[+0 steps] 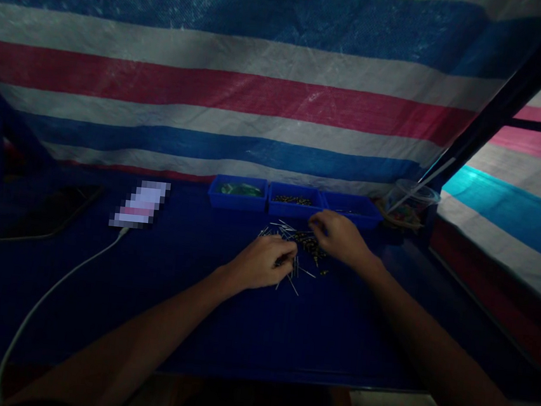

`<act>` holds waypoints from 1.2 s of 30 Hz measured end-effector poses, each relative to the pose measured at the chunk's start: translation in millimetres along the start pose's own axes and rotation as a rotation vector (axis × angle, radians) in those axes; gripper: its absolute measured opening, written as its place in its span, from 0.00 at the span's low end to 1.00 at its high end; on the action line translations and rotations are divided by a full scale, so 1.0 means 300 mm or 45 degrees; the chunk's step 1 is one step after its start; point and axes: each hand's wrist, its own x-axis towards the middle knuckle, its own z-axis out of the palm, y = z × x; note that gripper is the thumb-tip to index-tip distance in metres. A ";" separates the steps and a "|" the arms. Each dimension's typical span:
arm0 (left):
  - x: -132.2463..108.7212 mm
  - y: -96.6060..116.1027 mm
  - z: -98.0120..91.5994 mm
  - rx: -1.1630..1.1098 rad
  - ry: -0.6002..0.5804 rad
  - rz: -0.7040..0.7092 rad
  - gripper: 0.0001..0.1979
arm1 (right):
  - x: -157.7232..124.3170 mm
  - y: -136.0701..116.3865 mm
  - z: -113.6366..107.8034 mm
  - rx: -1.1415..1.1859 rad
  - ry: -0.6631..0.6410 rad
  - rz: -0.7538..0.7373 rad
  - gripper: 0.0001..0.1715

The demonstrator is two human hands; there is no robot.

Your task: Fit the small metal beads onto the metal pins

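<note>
Dim blue bench (156,294), my left hand (262,263) fingers pinched on pins (291,234), right hand (339,235) curled over pile, grip unclear

Makeshift workshop: striped tarp (243,92) walls, parts bins (294,200)

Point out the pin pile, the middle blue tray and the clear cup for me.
pin pile (281,228), head view, loose pins at its far edge
middle blue tray (295,209), head view, its front wall
clear cup (417,193), head view, its rim
</note>
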 end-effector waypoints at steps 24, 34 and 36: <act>0.003 -0.026 0.034 -0.067 0.205 -0.236 0.03 | -0.035 -0.055 0.082 0.053 -0.001 -0.010 0.11; 0.006 -0.041 0.036 -0.019 0.224 -0.303 0.04 | -0.021 -0.050 0.099 0.124 -0.228 0.103 0.10; 0.007 -0.044 0.036 -0.005 0.208 -0.310 0.04 | -0.015 -0.062 0.105 0.135 -0.240 0.136 0.08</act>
